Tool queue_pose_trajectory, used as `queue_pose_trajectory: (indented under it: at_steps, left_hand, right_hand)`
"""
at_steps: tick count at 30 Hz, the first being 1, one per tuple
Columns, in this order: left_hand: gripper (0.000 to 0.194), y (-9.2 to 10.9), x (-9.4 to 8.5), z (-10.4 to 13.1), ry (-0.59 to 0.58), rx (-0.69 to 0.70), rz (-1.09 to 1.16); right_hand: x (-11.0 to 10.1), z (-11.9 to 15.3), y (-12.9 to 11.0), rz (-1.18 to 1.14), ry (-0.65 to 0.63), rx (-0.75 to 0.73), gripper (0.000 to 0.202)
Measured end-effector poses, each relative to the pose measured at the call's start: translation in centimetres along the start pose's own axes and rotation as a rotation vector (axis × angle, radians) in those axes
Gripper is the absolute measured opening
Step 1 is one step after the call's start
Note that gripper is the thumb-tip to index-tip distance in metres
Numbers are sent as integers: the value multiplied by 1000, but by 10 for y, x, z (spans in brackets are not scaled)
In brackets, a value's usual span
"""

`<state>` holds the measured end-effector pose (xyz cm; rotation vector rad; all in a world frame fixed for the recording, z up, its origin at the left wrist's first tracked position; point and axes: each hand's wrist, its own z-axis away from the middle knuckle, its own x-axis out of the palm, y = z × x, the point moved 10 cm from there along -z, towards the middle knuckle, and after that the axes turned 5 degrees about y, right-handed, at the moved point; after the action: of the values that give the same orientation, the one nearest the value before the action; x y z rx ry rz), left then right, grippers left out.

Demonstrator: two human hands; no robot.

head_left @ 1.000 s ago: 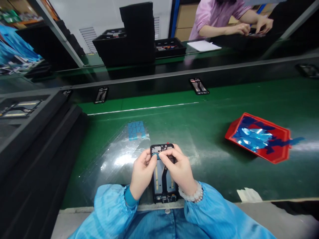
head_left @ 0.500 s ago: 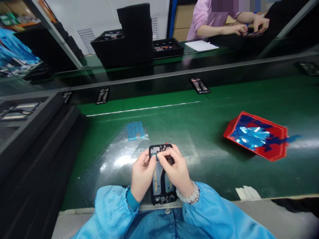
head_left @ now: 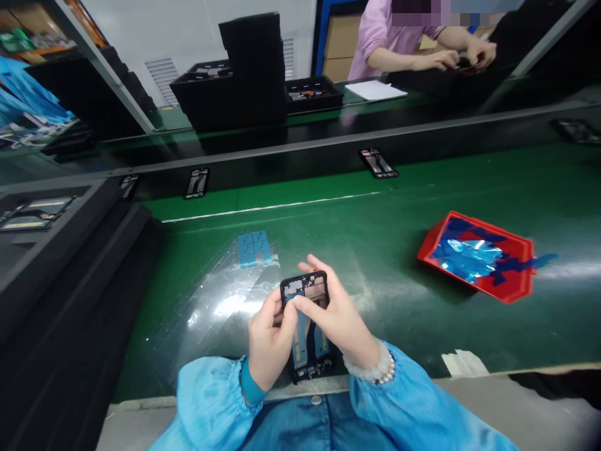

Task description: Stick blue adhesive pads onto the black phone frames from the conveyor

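Observation:
Between my hands is an opened phone frame (head_left: 310, 341), black, with a dark flex cable down its middle. Its upper end is tilted up off the table's front edge. My left hand (head_left: 272, 335) grips the upper left side, the thumb on the inner face. From the right, my right hand (head_left: 345, 316) holds the other side, its thumb pressed on the inside near the left thumb and its fingers behind the frame. Whatever lies under the thumb tips is hidden. Beyond the phone, a sheet of blue stickers (head_left: 253, 245) lies on clear film (head_left: 206, 313).
A red bin (head_left: 511, 289) with blue film scraps stands at right. Black foam trays (head_left: 94, 263) are stacked at left. Along the dark strip behind lie several phone frames (head_left: 378, 163). White tape (head_left: 464, 363) marks the front edge. Across the line, a co-worker's hands (head_left: 462, 57) handle a small item.
My right hand's fingers have opened out and shifted behind the frame, its thumb staying inside. The phone's upper end has tilted up slightly. The co-worker's hands have moved a little.

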<state>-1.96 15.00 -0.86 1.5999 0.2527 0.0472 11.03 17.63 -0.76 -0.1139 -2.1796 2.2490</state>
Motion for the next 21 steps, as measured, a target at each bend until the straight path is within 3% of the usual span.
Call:
queue_pose_trajectory:
  at_steps: [3, 5, 11, 14, 17, 21]
  left_hand:
    - [31, 4, 0, -2, -36, 49, -60]
    - [30, 4, -3, -5, -27, 53, -98]
    - [31, 11, -3, -6, -1, 130, -314]
    - [37, 14, 1, -3, -25, 185, -424]
    - [41, 14, 6, -2, -102, 214, -484]
    - [49, 12, 18, 2, -293, 241, -481]
  right_hand:
    - [1, -2, -3, -27, 6, 29, 33]
    - [0, -1, -6, -24, 26, -1, 27]
    - [2, 5, 6, 26, -8, 26, 35]
    - [2, 5, 1, 115, -60, -40, 42]
    - [5, 3, -7, 204, -111, -116, 38]
    - [-1, -5, -9, 277, -23, -111, 22]
